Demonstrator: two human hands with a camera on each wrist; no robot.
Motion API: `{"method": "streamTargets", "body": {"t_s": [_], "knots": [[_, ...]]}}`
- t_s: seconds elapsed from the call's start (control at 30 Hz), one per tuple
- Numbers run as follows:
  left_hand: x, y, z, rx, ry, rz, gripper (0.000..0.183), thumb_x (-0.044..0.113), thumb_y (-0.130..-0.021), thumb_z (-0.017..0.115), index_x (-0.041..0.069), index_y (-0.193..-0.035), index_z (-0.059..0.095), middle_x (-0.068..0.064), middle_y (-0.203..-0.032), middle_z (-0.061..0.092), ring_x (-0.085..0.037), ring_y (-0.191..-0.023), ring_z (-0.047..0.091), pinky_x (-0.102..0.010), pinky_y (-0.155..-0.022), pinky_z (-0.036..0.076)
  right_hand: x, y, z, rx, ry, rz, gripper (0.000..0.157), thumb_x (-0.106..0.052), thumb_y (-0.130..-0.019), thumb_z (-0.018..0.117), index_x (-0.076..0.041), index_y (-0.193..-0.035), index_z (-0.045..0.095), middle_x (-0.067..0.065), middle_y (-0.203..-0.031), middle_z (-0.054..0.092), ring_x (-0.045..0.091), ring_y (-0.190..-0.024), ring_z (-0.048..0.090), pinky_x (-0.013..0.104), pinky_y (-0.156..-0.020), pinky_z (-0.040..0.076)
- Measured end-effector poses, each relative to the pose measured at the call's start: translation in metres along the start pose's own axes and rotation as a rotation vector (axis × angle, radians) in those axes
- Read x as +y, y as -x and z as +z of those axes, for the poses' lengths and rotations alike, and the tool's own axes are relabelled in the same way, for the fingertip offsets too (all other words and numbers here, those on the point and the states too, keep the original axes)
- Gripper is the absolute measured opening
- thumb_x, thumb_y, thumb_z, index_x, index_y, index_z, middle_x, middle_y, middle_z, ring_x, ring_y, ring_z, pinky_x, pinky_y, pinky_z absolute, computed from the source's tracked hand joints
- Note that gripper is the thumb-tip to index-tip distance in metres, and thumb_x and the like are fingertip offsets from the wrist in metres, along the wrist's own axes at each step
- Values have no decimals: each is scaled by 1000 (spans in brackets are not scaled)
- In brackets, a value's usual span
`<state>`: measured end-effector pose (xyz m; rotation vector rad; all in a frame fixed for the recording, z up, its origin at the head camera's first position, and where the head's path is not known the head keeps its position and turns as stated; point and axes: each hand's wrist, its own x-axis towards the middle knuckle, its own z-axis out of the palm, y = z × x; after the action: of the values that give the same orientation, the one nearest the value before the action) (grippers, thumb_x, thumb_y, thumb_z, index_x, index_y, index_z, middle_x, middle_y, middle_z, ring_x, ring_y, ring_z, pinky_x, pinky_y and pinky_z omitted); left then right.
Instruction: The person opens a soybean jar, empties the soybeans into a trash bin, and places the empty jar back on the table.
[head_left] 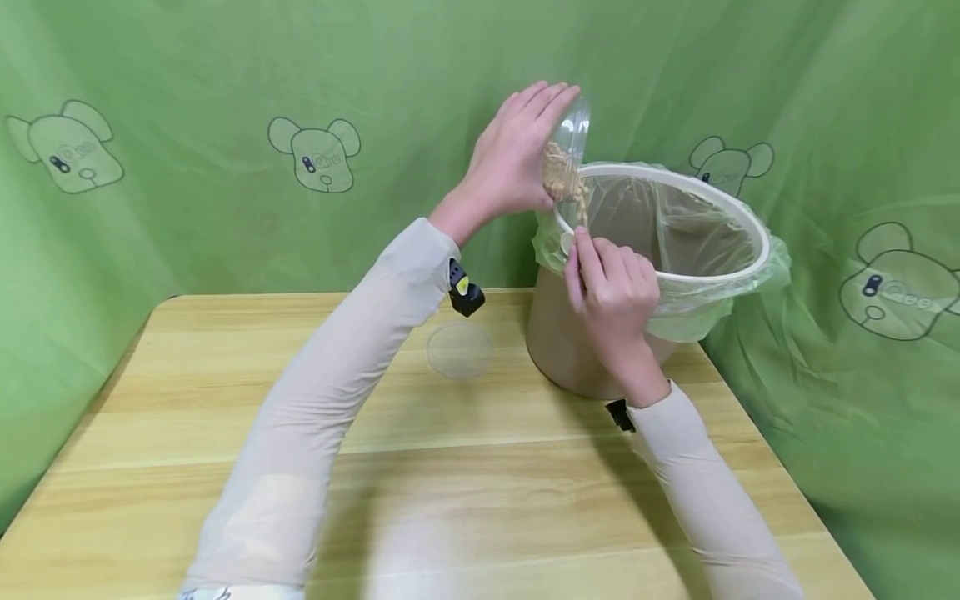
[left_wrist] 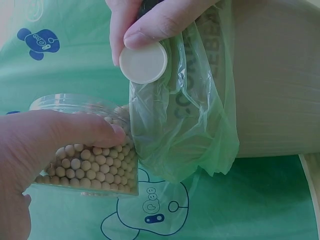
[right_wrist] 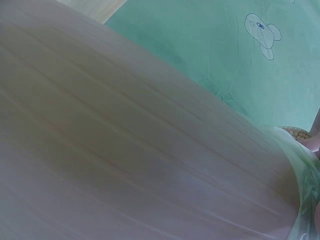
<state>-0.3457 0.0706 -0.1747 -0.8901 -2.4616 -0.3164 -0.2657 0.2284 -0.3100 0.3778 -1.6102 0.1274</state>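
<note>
My left hand [head_left: 517,154] grips a clear plastic jar [head_left: 576,125], tipped on its side with its mouth over the near left rim of a trash can [head_left: 562,333]. Small round beige balls [left_wrist: 90,170] fill much of the jar, and some spill out at its mouth in the head view. A thin green bag [left_wrist: 210,135] lines the can and folds over its white rim [head_left: 753,233]. My right hand [head_left: 618,292] holds that rim, thumb and finger pinching beside a white round tab [left_wrist: 144,64]. In the right wrist view the can's side [right_wrist: 140,135] hides most of that hand.
A clear round lid [head_left: 459,350] lies on the wooden table [head_left: 465,500], left of the can. Green cloth [head_left: 420,75] with printed bear heads hangs behind and at both sides. The can stands near the table's back right corner.
</note>
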Motion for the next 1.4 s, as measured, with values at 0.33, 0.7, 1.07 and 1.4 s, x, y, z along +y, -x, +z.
{"method": "streamTargets", "body": {"t_s": [0.33,0.7,1.07,1.4], "knots": [[1,-3,-3,-19,-19,15,126,40,-67,94,15,-164,18,-1,-170,22,-19,-158,16,-28,-131,0,0,-3,0,-2,4,4,20,-12,-94,67,-6,-108,79,13,-84,74,36,-68,63,46,-58,49],[3,-1,-1,-24,6,-8,126,35,-66,95,21,-164,17,-5,-170,17,-19,-158,16,-22,-128,-3,-2,-3,0,-6,9,5,19,-12,-94,67,-5,-106,80,13,-83,74,36,-67,63,47,-57,49],[4,1,1,-14,-26,37,125,37,-67,94,17,-164,17,-2,-169,24,-21,-159,12,-26,-129,-4,0,0,0,-12,3,3,19,-12,-95,66,-5,-108,79,13,-84,74,36,-68,64,46,-58,50],[6,2,1,-5,-48,57,122,35,-70,92,17,-164,17,-2,-170,23,-22,-159,12,-30,-130,-2,-1,0,0,-7,0,8,19,-12,-95,67,-6,-108,79,13,-84,74,36,-68,63,47,-58,49]]}}
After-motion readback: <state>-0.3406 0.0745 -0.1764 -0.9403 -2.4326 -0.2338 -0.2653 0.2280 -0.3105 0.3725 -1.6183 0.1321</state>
